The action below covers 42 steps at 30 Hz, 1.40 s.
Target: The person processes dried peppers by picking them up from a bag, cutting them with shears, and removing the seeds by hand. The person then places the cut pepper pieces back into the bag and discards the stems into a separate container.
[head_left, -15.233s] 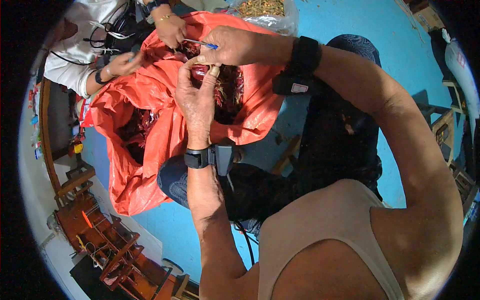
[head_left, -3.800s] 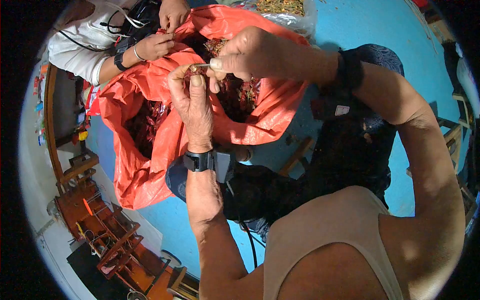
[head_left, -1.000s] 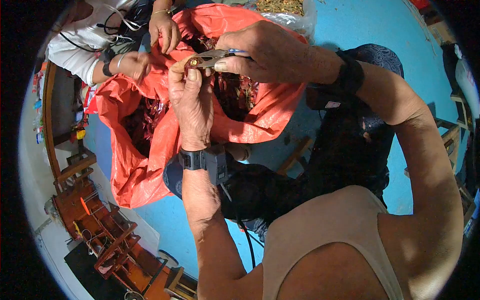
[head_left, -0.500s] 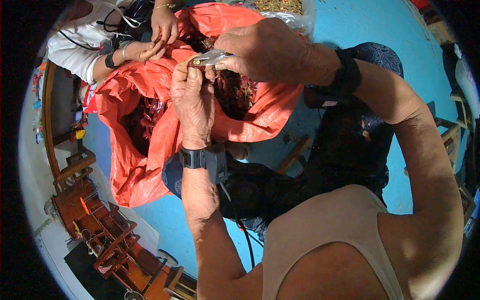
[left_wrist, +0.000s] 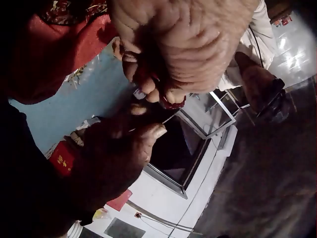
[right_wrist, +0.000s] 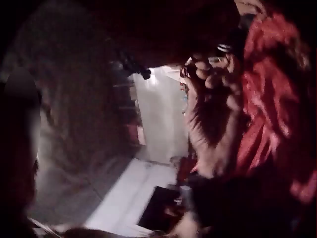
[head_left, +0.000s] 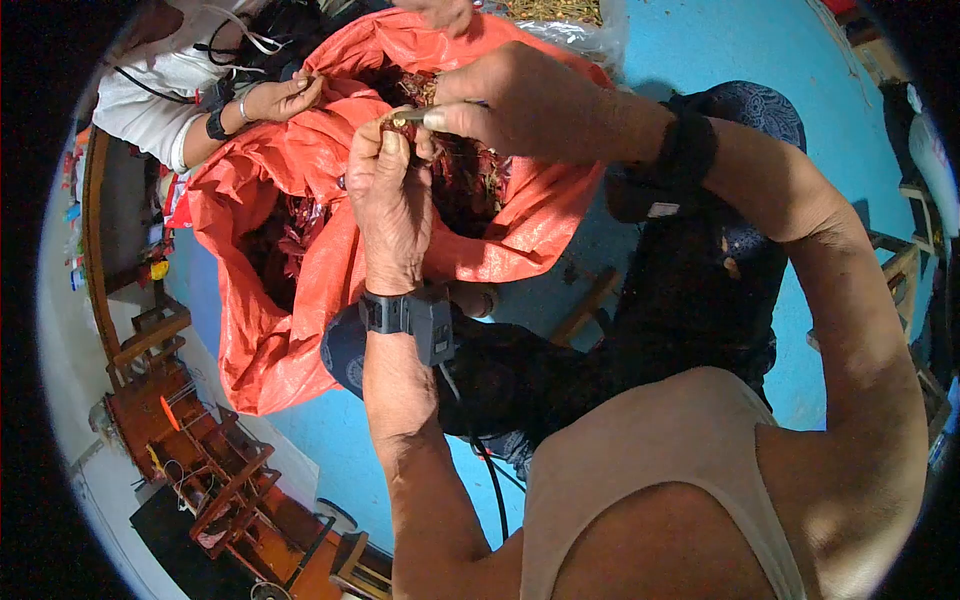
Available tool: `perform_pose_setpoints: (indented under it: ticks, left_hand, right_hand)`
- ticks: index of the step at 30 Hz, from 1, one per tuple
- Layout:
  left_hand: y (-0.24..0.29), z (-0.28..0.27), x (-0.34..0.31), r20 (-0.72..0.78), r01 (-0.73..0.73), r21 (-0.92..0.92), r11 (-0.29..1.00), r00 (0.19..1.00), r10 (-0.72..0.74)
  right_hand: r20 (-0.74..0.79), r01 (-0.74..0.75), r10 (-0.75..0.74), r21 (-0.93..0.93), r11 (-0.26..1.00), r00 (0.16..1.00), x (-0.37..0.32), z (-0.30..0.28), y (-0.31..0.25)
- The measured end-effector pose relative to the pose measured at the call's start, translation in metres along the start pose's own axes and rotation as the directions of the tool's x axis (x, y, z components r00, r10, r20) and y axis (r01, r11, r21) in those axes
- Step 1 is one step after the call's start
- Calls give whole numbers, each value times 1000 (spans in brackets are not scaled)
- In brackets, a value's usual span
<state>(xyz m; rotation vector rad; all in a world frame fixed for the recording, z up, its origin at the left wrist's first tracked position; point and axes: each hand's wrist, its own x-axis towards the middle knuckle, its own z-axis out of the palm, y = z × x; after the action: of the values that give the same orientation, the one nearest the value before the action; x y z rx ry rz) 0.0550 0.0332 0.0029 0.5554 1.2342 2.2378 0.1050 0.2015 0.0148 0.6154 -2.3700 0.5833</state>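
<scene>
Left hand (head_left: 392,205) pinches a dark red piece (head_left: 407,129), yellowish on top; right hand (head_left: 525,103) grips a metal tool (head_left: 413,115).

Blue floor (head_left: 700,50), brown wooden furniture (head_left: 160,424), pale wall (head_left: 68,350)

Left hand (head_left: 392,195) pinches; right hand (head_left: 520,108) curls beside it.

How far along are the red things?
Maybe some is done: the clear bag holds yellowish bits, perhaps trimmings. The left hand pinches a dark red piece, the right hand a metal tool. Probably left: some red pieces in the red sacks; how many, I can't tell.
</scene>
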Motion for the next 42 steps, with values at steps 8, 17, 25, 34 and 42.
perform_pose_setpoints:
  ticks: [8,17,25,34,42]
  left_hand:
    - [0,-5,3,35,16,-95,995,999,-13]
    - [-3,-1,3,37,14,-130,991,999,-9]
    - [-5,-11,5,94,45,-83,996,995,-38]
    - [66,-52,9,-610,-491,-517,701,786,100]
    - [-14,-44,15,-123,256,316,913,966,-228]
  right_hand:
    - [-72,9,5,192,981,997,13,-1,16]
    - [21,85,-84,-44,995,996,1,-17,-3]
    - [68,71,-61,-146,987,996,2,-15,-2]
    - [-383,251,-315,-207,945,868,16,-9,39]
    - [-411,282,-314,-139,949,856,15,-16,24]
